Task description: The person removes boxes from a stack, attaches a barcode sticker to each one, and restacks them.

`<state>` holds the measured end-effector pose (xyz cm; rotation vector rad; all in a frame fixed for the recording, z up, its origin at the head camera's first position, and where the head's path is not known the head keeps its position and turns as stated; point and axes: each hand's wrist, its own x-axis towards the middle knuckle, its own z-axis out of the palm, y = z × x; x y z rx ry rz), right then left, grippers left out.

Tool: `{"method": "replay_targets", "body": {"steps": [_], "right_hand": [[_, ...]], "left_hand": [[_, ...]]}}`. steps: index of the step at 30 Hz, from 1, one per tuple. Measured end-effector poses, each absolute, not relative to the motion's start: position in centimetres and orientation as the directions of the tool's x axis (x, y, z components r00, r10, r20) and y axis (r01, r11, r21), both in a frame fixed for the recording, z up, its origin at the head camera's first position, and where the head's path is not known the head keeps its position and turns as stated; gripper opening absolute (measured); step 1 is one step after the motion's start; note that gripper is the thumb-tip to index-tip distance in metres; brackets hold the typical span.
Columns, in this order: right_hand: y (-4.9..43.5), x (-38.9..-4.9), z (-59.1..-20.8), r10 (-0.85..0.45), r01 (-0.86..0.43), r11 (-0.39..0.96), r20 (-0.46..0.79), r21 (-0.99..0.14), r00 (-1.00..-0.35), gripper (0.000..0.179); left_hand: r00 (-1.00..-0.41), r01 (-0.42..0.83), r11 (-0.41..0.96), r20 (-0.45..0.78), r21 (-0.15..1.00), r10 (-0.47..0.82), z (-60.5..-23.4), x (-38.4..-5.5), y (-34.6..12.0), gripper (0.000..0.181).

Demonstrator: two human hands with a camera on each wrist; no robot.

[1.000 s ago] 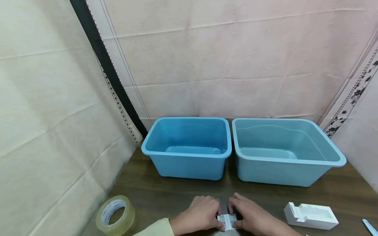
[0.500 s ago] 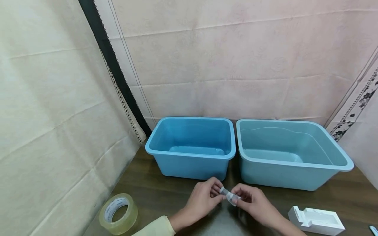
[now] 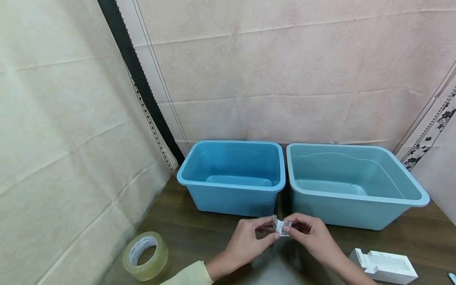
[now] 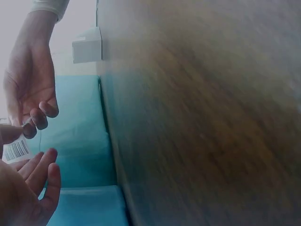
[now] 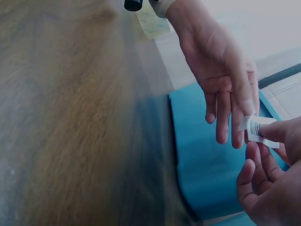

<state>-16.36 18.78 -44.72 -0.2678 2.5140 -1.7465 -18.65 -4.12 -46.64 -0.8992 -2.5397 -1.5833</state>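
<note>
A small white barcode label [image 3: 281, 227] is held up over the table between both hands, slightly bent. My left hand [image 3: 246, 242] pinches its left side between thumb and forefinger, the other fingers lying behind. My right hand [image 3: 313, 236] grips the right side, thumb on the front face. In the left wrist view the printed bars of the label [image 4: 17, 149] show between the two hands. From the right wrist, the left hand's thumb [image 5: 243, 96] is seen at the label's upper edge, with the right thumb [image 5: 275, 131] over its face.
A blue bin [image 3: 231, 200] and a paler blue-green bin [image 3: 342, 209] stand side by side behind the hands. At the left lies a roll of clear tape [image 3: 156, 261]. A white block with a recess [image 3: 393, 273] sits at the right, near a light-blue object [image 3: 452, 278] at the frame edge.
Both hands have lifted the label off the table and moved it forward. Since half a second ago it has been tilted so its printed face shows more. The view has shifted slightly.
</note>
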Motion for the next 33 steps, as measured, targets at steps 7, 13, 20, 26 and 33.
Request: {"method": "replay_targets", "body": {"steps": [7,13,20,26,33], "right_hand": [[18.39,-16.00,-44.66,-0.206,-0.165,0.353,0.096,-0.921,-0.974,0.016],[18.53,-15.91,-44.54,-0.170,-0.180,0.408,0.119,-0.895,-0.978,0.010],[18.79,-15.83,-44.55,-0.186,-0.203,0.420,0.135,-0.884,-0.973,0.007],[18.63,-15.76,-44.74,-0.213,-0.213,0.427,0.131,-0.879,-0.968,0.008],[19.27,-15.95,-44.56,-0.174,-0.166,0.473,0.093,-0.865,-0.980,0.008]], "left_hand": [[-0.836,0.465,0.331,0.283,0.821,0.471,-46.20,-18.45,-3.89,0.035],[-0.838,0.469,0.344,0.287,0.813,0.464,-45.99,-18.55,-4.14,0.024],[-0.823,0.500,0.365,0.300,0.785,0.483,-45.71,-18.61,-4.15,0.028],[-0.792,0.545,0.373,0.316,0.751,0.522,-45.83,-18.48,-3.88,0.020],[-0.787,0.533,0.354,0.295,0.769,0.542,-45.83,-18.76,-4.44,0.022]]}}
